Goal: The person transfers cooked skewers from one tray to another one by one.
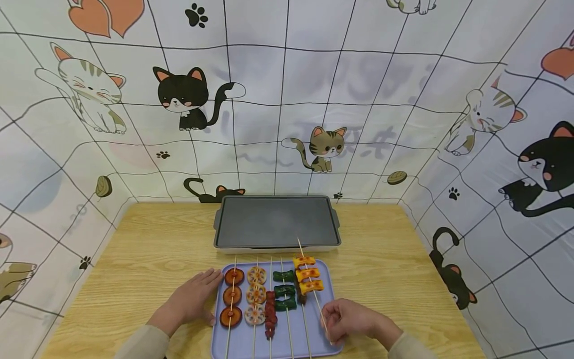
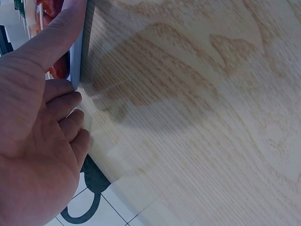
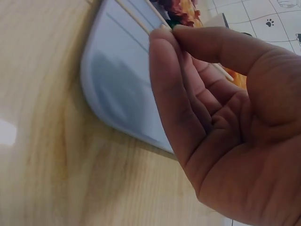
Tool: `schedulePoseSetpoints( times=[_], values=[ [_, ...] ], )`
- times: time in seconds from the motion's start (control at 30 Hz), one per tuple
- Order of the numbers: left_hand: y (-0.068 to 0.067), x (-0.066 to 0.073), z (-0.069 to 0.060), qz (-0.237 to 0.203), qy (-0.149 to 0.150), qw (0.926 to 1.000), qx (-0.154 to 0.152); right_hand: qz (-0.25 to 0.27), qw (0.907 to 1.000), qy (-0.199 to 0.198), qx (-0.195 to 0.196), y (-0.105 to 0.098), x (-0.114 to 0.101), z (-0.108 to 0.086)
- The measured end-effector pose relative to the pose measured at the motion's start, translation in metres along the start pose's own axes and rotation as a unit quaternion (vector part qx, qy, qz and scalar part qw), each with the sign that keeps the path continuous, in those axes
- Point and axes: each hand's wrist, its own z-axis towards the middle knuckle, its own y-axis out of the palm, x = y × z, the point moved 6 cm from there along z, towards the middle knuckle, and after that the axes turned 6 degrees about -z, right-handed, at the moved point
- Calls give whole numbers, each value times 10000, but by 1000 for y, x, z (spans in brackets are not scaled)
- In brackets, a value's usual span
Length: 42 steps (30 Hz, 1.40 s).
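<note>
My right hand [image 1: 343,320] pinches the lower end of a skewer [image 1: 308,273] threaded with charred yellow-orange pieces. In the right wrist view its thumb and forefinger [image 3: 164,56] meet at the stick. That skewer tilts across a dark brown skewer [image 1: 301,294], partly hidden, and its tip reaches past the tray's far edge. On the lilac tray [image 1: 241,344] also lie skewers of green rolled pieces [image 1: 285,290], red chunks [image 1: 270,314], lotus root slices [image 1: 256,294] and round brown slices [image 1: 231,296]. With fingers extended, my left hand [image 1: 193,297] touches the tray's left edge.
Just beyond the tray stands a dark grey flat griddle [image 1: 277,222] with side handles. Both sit on a wood-grain table [image 1: 381,259]. Cat-patterned cloth [image 1: 255,114] encloses the table at the back and both sides.
</note>
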Motion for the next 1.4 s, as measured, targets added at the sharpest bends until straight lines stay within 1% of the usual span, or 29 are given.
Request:
schedulePoseSetpoints(
  times=[0.17, 0.27, 0.5, 0.7, 0.83, 1.03, 1.2, 1.3, 1.4],
  values=[
    [1, -1, 0, -51, -108, 9999, -21, -61, 9997, 203, -80, 5, 8, -3],
    [1, -1, -1, -84, -112, 9999, -21, -72, 9997, 219, -119, 7, 12, -5],
    [1, -1, -2, -52, 155, 9998, 101, -18, 9997, 177, -146, 7, 18, -12],
    [0, 0, -2, -72, 175, 9998, 96, 84, 9993, 351, -93, 5, 26, -13],
    [0, 0, -2, -55, 172, 9998, 72, 49, 9991, 411, 38, 5, 31, -10],
    [-1, 0, -2, -47, 124, 9999, 23, -51, 9977, 629, 240, 3, 34, -7],
    [-1, 1, -2, -68, 52, 9999, -69, -335, 9963, 635, 483, 3, 30, -5],
    [-2, 1, -1, -88, 49, 9999, -76, -549, 9944, 612, 670, 4, 27, -3],
    [-2, 1, -1, -77, 58, 9999, -67, -718, 9924, 639, 774, 5, 25, -2]
  ],
)
